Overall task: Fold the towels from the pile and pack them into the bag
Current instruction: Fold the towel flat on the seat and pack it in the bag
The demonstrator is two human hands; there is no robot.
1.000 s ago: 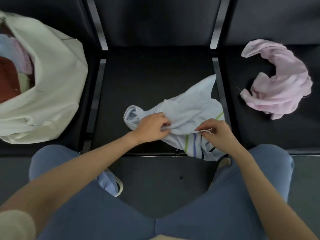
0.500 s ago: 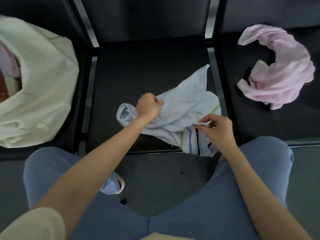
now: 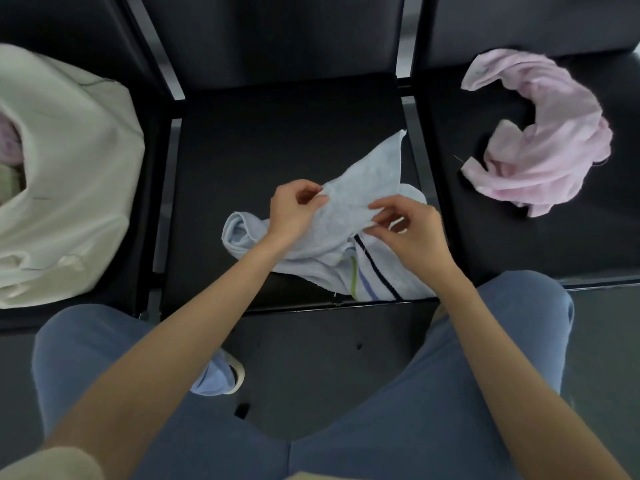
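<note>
Both hands pinch the pale blue towel point(image 3: 363, 188) on the middle black seat point(image 3: 277, 140): my left hand point(image 3: 294, 209) nips a fold at its upper edge between thumb and fingertips, and my right hand point(image 3: 412, 230) nips a fold just beside it. Half a second ago my left hand lay lower on the cloth and my right hand sat nearer the striped end; now the two are close together over the crumpled middle. I can read no writing or label anywhere. Further out, the pink towel point(image 3: 540, 140) lies bunched on the right seat, and the cream bag point(image 3: 76, 188) slumps on the left one.
</note>
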